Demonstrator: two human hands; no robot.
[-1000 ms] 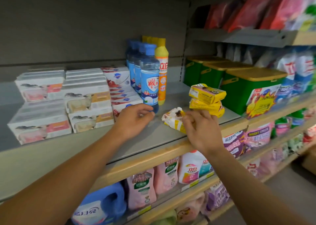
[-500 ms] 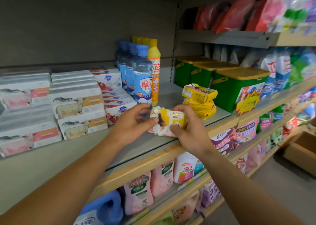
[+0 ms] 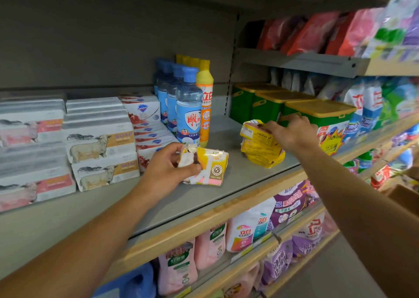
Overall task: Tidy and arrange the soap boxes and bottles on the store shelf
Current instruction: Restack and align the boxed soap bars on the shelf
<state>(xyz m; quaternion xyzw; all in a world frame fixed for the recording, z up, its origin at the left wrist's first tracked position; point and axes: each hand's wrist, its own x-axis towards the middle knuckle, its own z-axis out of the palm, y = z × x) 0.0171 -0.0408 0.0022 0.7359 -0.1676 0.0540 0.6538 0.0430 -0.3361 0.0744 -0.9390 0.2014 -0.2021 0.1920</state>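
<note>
My left hand grips a yellow-and-white soap packet by its left end, just above the grey shelf. My right hand rests on the top packet of a small stack of yellow soap packets further right, its fingers curled over the top packet's edge. Behind stand blue-capped clear bottles and yellow bottles. Stacked white soap boxes fill the shelf's left side.
Green tubs with yellow lids stand right of the yellow stack. Detergent bags crowd the far right. Refill pouches line the shelf below. A cardboard box sits at the right edge.
My right hand let go of the yellow-and-white packet and moved right onto the yellow stack. My left hand now holds that packet alone.
</note>
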